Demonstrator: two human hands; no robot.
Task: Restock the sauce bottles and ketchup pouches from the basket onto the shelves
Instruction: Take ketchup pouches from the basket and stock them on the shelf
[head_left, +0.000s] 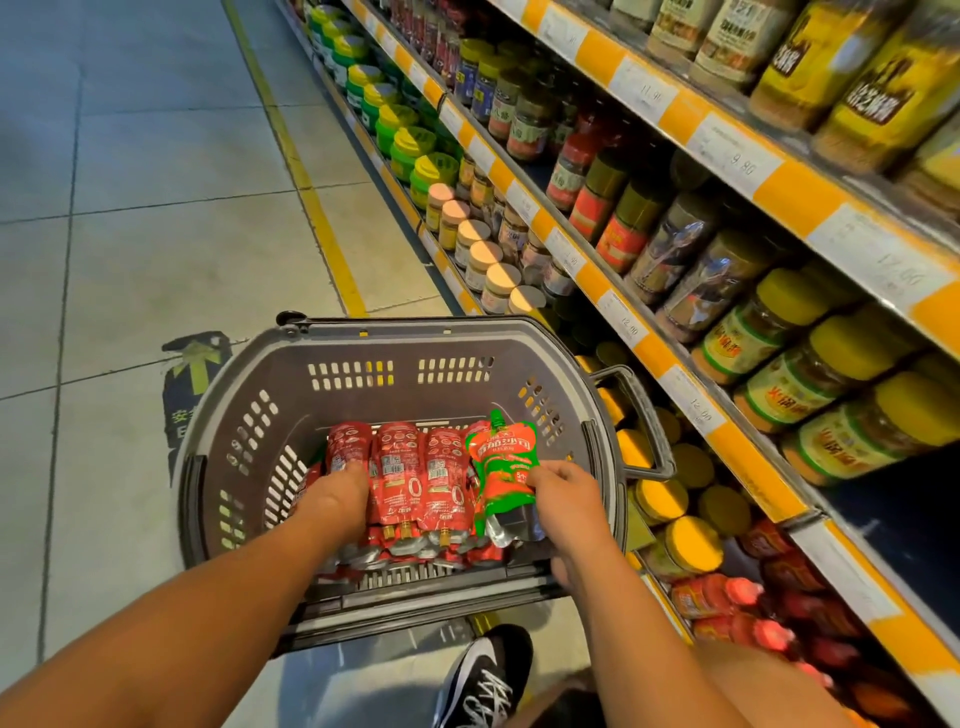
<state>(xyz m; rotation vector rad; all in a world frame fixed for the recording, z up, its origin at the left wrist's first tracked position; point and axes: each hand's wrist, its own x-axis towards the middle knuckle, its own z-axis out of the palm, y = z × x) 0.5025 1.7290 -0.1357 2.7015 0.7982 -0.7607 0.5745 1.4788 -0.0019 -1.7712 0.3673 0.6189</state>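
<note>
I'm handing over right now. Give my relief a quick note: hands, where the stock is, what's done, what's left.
Left hand: reaching into the grey plastic basket, fingers on the row of red ketchup pouches.
Right hand: pinching the green-and-red spouted pouch, still inside the basket.
Done: nothing visibly shelved from this load.
Left: shelve all the pouches on the orange-edged shelves to the right.

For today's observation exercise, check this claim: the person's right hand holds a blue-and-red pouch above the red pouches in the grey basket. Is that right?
Not quite. The head view shows the pouch in the right hand is green and red, not blue and red. It is held above the red pouches in the grey basket.
</note>
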